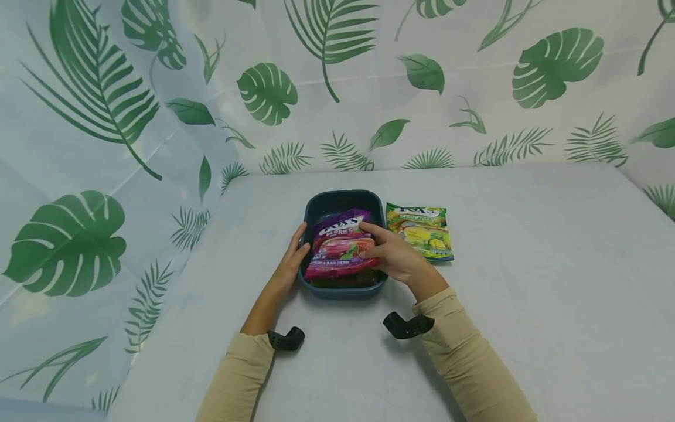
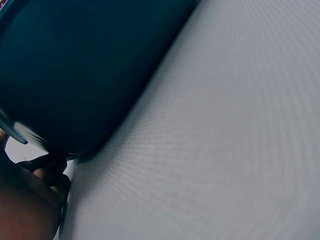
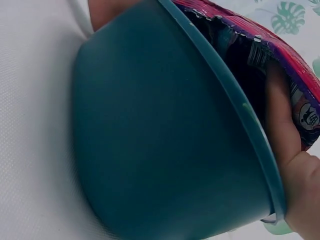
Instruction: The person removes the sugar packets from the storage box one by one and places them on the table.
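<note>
A dark teal plastic bin (image 1: 345,293) stands on the table. Tilted at its opening is a purple and pink bag of Fox's Berries candy (image 1: 337,249). The right hand (image 1: 398,258) grips the bag by its right side; a finger (image 3: 281,115) reaches under it in the right wrist view. My left hand (image 1: 287,264) holds the bin's left side, thumb at the rim and other fingers against the outer wall. Under the berry bag, part of another wrapper (image 1: 337,288) shows, mostly hidden.
A green and yellow Fox's candy bag (image 1: 422,234) lies flat just right of the bin. The white-covered table (image 1: 527,264) extends to both sides. Behind it hangs a leaf-patterned cloth (image 1: 348,123). Black wrist-camera mounts (image 1: 408,325) sit on both sleeves.
</note>
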`<state>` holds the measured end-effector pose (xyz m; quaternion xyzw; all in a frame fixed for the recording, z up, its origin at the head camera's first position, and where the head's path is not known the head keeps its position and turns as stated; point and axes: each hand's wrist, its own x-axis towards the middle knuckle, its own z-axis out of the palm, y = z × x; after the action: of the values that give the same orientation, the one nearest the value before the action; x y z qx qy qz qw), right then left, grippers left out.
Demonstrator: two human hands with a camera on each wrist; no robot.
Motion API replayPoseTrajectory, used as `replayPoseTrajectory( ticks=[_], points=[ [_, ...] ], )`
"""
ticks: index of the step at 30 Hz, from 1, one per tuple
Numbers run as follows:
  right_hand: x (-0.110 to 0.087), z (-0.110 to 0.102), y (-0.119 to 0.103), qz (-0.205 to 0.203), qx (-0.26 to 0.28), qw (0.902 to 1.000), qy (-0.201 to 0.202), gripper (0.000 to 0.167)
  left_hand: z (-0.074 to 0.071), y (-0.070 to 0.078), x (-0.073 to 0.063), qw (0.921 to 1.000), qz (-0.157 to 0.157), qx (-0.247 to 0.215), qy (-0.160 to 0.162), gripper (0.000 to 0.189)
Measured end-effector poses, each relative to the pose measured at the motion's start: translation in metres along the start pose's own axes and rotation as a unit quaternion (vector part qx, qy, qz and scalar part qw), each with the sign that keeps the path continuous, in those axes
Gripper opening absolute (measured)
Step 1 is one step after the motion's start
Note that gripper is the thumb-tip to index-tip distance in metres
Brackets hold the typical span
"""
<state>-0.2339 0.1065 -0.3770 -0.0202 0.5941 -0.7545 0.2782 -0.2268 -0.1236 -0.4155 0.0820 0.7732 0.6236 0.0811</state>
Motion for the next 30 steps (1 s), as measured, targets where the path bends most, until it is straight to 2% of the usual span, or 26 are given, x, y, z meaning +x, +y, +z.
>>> replayPoseTrajectory(
  ticks=[7, 14, 19, 24, 30],
  points=[
    [-0.008, -0.008, -0.009, -0.020, 0.018, 0.9996, -0.013, 0.073, 0.000, -0.003, 0.002, 1.0000, 0.006, -0.002, -0.003, 0.054],
    [-0.025, -0.027, -0.026, -0.064, 0.018, 0.9978, -0.006, 0.072, -0.004, -0.027, 0.015, 0.9999, 0.008, -0.007, 0.011, 0.053],
    [-0.037, -0.041, -0.037, -0.089, 0.010, 0.9959, 0.009, 0.072, -0.002, -0.034, 0.016, 0.9997, 0.007, 0.006, 0.024, 0.053],
    [-0.050, -0.057, -0.046, -0.122, 0.035, 0.9915, 0.028, 0.070, -0.002, -0.030, 0.015, 0.9996, -0.004, 0.008, 0.026, 0.052],
    [-0.064, -0.086, -0.050, -0.167, 0.073, 0.9822, 0.045, 0.063, 0.000, -0.006, 0.004, 0.9998, -0.015, -0.003, 0.013, 0.053]
  ],
)
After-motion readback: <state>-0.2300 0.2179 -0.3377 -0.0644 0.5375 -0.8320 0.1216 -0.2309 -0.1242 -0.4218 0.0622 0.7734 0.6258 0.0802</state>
